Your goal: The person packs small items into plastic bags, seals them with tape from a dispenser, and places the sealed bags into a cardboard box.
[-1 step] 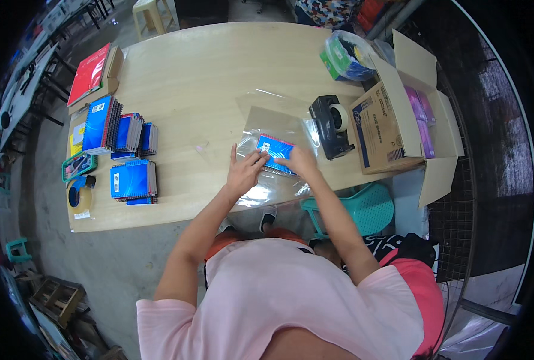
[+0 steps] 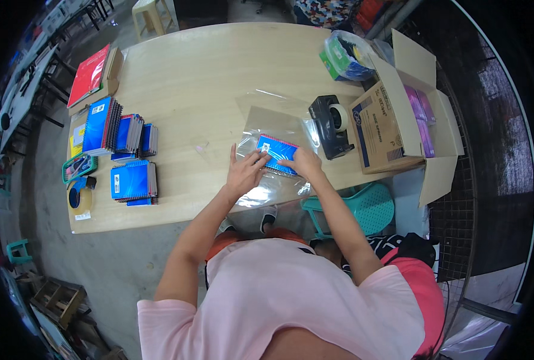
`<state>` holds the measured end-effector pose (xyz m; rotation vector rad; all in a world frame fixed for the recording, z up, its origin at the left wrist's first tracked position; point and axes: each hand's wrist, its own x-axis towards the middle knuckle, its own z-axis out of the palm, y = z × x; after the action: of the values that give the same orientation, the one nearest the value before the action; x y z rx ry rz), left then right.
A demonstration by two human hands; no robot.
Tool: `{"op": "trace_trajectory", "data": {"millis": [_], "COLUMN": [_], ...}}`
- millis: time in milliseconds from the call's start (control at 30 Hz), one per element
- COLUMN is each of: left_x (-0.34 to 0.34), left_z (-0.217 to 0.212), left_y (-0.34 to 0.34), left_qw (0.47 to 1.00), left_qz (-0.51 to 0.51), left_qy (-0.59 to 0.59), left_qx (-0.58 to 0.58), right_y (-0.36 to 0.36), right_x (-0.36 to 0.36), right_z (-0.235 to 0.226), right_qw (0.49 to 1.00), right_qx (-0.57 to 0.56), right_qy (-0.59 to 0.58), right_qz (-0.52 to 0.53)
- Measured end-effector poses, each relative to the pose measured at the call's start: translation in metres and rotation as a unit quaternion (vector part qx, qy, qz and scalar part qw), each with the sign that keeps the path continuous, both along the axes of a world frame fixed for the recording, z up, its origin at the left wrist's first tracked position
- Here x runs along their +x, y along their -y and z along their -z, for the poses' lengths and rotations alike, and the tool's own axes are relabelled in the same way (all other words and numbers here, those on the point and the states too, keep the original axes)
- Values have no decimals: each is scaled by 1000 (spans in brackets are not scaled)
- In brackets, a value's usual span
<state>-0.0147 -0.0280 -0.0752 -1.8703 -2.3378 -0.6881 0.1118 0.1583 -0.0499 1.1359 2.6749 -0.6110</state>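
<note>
A small blue spiral notebook (image 2: 275,152) lies on a sheet of clear plastic wrapping (image 2: 271,122) near the front edge of the pale wooden table (image 2: 207,72). My left hand (image 2: 243,171) rests flat on the plastic with fingers spread, its fingertips touching the notebook's left end. My right hand (image 2: 303,161) is curled over the notebook's lower right edge and grips it. Whether the notebook sits inside the plastic or on top of it cannot be told.
A black tape dispenser (image 2: 329,127) and an open cardboard box (image 2: 380,129) with purple packets stand at the right. A bag of green items (image 2: 344,57) lies behind them. At the left are stacks of blue notebooks (image 2: 132,180), a red book (image 2: 89,75) and a tape roll (image 2: 80,199). A teal chair (image 2: 366,207) stands below the table.
</note>
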Motion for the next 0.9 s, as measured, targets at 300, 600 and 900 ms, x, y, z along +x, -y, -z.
{"op": "trace_trajectory", "data": {"millis": [300, 600, 900], "left_x": [-1, 56, 70], "left_z": [-3, 32, -1], "left_y": [54, -32, -12], "left_qw": [923, 422, 868], "left_qz": [-339, -205, -130], "left_qy": [173, 874, 429], "left_qx": [45, 124, 215], "right_y": [-36, -24, 35], "right_x": [72, -67, 6], "right_z": [-59, -16, 29], "right_qw": [995, 979, 777], "right_qx": [-73, -118, -374], "right_qy": [13, -10, -505], "right_qz": [-71, -167, -37]}}
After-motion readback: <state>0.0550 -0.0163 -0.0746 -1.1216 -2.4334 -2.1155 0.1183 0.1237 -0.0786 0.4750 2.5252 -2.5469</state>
